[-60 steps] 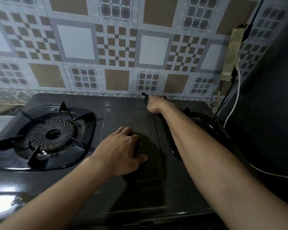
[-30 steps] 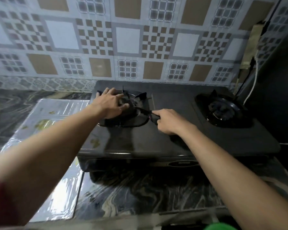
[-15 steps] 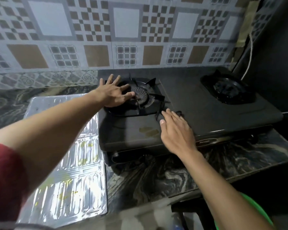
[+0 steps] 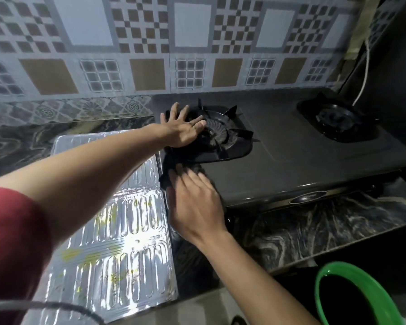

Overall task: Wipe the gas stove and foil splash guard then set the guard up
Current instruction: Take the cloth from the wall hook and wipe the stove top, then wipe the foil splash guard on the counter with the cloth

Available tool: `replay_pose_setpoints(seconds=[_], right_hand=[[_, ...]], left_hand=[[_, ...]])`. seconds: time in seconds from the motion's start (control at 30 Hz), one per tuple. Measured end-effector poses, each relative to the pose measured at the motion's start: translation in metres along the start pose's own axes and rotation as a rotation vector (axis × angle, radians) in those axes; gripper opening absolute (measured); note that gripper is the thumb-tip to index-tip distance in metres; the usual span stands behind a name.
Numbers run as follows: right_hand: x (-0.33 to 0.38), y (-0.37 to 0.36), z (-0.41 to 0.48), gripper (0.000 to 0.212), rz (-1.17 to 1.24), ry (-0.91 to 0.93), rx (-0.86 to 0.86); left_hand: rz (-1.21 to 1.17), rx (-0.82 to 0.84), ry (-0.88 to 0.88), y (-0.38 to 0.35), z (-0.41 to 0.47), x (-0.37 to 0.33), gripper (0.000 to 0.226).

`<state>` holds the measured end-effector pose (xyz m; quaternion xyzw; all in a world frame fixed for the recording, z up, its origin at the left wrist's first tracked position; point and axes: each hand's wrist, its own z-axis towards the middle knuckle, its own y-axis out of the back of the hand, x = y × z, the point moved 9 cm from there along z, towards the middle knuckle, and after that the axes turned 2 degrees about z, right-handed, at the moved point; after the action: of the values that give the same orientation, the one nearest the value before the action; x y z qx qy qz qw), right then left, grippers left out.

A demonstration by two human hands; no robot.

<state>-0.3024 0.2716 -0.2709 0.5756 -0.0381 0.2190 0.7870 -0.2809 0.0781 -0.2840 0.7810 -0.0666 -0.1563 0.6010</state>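
Note:
The black two-burner gas stove (image 4: pixel 291 160) stands on a marbled counter against the tiled wall. My left hand (image 4: pixel 183 130) rests flat on the left burner grate (image 4: pixel 223 134), fingers spread. At the stove's front left corner, my right hand (image 4: pixel 195 205) presses down with straight fingers on what looks like a dark cloth (image 4: pixel 165 179); most of the cloth is hidden under the hand, which is blurred. The foil splash guard (image 4: pixel 117 242) lies flat on the counter left of the stove, shiny and ribbed, with yellowish stains.
The right burner (image 4: pixel 338 120) sits at the stove's far end. A white cable (image 4: pixel 364 73) hangs down the dark right wall. A green basin (image 4: pixel 333 285) stands below the counter edge at the bottom right. A grey cord (image 4: pixel 56 306) crosses the bottom left.
My right hand has slid left along the stove's front to its left corner. My left hand stays on the left burner. The view has shifted left and down.

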Motion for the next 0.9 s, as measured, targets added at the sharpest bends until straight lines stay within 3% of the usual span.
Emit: replay_pose_setpoints(seconds=[0.2, 0.33, 0.4, 0.47, 0.53, 0.63, 0.77, 0.83, 0.9], right_hand=[[0.012, -0.001, -0.021, 0.038, 0.132, 0.303, 0.027], [0.009, 0.007, -0.033, 0.046, 0.201, 0.411, 0.045], [0.0, 0.018, -0.032, 0.043, 0.354, 0.335, 0.121], [-0.019, 0.026, -0.025, 0.036, 0.617, 0.081, 0.223], [-0.04, 0.035, -0.012, 0.023, 0.873, -0.133, 0.203], [-0.058, 0.053, 0.011, 0.015, 1.047, -0.232, 0.159], [-0.064, 0.077, 0.037, 0.017, 1.16, -0.27, 0.22], [-0.067, 0.086, 0.047, 0.019, 1.256, -0.294, 0.262], [-0.066, 0.097, 0.054, 0.02, 1.348, -0.296, 0.316]], left_hand=[[-0.02, 0.0, -0.006, -0.002, 0.003, 0.0, 0.06], [-0.077, -0.031, -0.027, 0.001, -0.003, -0.001, 0.058], [-0.15, -0.071, -0.045, 0.01, -0.013, 0.0, 0.058], [-0.248, -0.161, -0.088, 0.029, -0.033, 0.001, 0.055], [-0.342, -0.314, -0.177, 0.055, -0.062, -0.001, 0.049], [-0.598, -0.448, -0.175, 0.077, -0.103, 0.008, 0.037], [-1.092, -0.198, -0.092, 0.072, -0.139, 0.009, 0.037], [-1.12, -0.091, -0.104, 0.074, -0.16, -0.004, 0.043], [-1.005, -0.117, -0.122, 0.082, -0.178, -0.015, 0.046]])
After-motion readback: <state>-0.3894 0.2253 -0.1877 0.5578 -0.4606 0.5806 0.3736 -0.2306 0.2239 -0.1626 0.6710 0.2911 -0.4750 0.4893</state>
